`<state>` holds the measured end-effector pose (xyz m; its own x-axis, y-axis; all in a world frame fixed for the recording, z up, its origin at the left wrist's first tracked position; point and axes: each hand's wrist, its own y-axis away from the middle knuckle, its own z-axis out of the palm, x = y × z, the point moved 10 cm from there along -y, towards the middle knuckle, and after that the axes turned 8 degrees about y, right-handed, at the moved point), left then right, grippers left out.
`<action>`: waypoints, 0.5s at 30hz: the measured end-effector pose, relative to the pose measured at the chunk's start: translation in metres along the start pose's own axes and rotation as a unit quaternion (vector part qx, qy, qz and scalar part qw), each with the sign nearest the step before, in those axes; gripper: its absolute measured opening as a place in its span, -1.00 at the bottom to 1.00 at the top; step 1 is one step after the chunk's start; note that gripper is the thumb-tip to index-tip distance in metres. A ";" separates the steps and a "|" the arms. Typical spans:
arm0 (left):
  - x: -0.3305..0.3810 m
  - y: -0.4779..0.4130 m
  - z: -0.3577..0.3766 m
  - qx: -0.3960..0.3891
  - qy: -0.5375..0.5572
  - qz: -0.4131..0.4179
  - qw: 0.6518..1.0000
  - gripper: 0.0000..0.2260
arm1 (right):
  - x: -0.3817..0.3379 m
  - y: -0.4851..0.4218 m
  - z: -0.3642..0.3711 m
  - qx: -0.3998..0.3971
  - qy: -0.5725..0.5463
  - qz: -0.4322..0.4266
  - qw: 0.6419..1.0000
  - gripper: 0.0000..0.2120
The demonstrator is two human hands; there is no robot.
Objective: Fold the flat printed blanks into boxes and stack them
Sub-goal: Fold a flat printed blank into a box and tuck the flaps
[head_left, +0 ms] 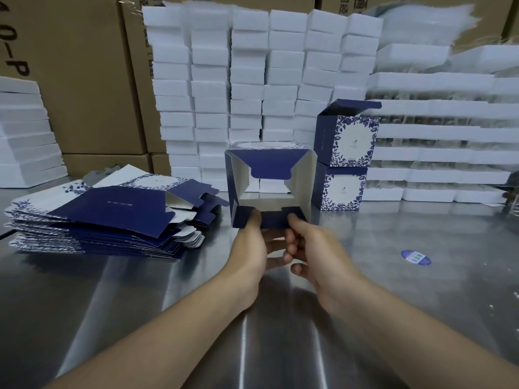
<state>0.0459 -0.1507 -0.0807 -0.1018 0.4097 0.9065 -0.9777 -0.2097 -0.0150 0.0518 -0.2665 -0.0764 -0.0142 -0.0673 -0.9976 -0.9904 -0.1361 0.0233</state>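
A person's left hand (251, 245) and right hand (313, 248), fingers (253, 217) curled, pinch the near flaps (273, 220) of a half-folded box (271, 161); next, likely, those flaps just above the fingers need tucking shut.

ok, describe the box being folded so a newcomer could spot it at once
Find the wall of white blocks at the back of the steel table. Before its middle, between the pile of flat blanks on the left and the two stacked finished boxes on the right, is the half-folded box. Only it is held by the left hand and right hand, and you can see through its open ends.
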 end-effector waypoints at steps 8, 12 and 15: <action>-0.001 -0.004 -0.011 0.020 0.011 0.006 1.000 -0.36 | 0.001 -0.004 -0.009 0.012 0.019 -0.009 1.000 -0.57; -0.004 -0.006 -0.015 0.037 -0.021 -0.002 0.999 -0.46 | 0.001 -0.009 -0.018 0.040 -0.001 -0.018 0.999 -0.59; -0.007 -0.010 -0.017 0.051 -0.029 -0.010 0.998 -0.45 | -0.013 -0.011 -0.029 0.089 0.061 -0.095 0.990 -0.61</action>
<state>0.0534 -0.1361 -0.0941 -0.0678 0.3627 0.9294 -0.9555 -0.2918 0.0442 0.0665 -0.2931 -0.0614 0.1810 -0.1785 -0.9672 -0.9821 0.0185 -0.1872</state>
